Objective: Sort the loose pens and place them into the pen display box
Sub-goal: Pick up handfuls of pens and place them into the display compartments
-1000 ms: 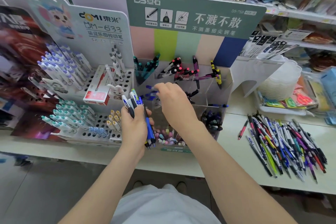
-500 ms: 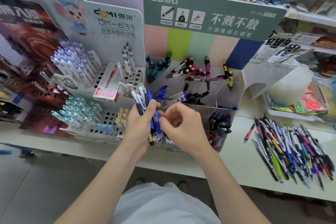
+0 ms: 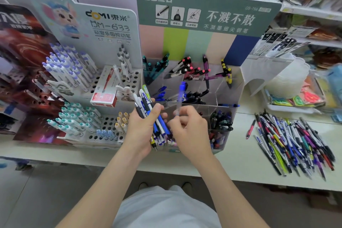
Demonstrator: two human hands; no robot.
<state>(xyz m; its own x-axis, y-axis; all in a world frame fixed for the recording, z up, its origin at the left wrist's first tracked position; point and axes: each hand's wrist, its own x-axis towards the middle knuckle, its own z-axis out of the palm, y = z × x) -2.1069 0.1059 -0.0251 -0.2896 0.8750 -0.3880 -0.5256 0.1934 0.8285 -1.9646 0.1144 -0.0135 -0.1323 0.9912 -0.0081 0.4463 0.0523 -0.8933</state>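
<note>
My left hand (image 3: pixel 143 127) grips a bundle of several pens (image 3: pixel 148 109), blue, white, black and green, in front of the clear pen display box (image 3: pixel 224 96). My right hand (image 3: pixel 188 126) pinches a single blue-capped pen (image 3: pixel 180 98) upright, its cap over the box's middle row. The box has compartments with teal, black-and-red, purple, yellow, blue and black pens. A pile of loose pens (image 3: pixel 292 142) lies on the white counter to the right.
A white DOMI display (image 3: pixel 96 79) with purple, teal and yellow pens stands left of the box, a red pen carton (image 3: pixel 104 96) on it. A plastic tub (image 3: pixel 288 77) and a tray of coloured items sit at the right. Shelves rise behind.
My right hand left the box's middle row, came back to the bundle and has drawn one blue pen up out of it. The camera view shifted left.
</note>
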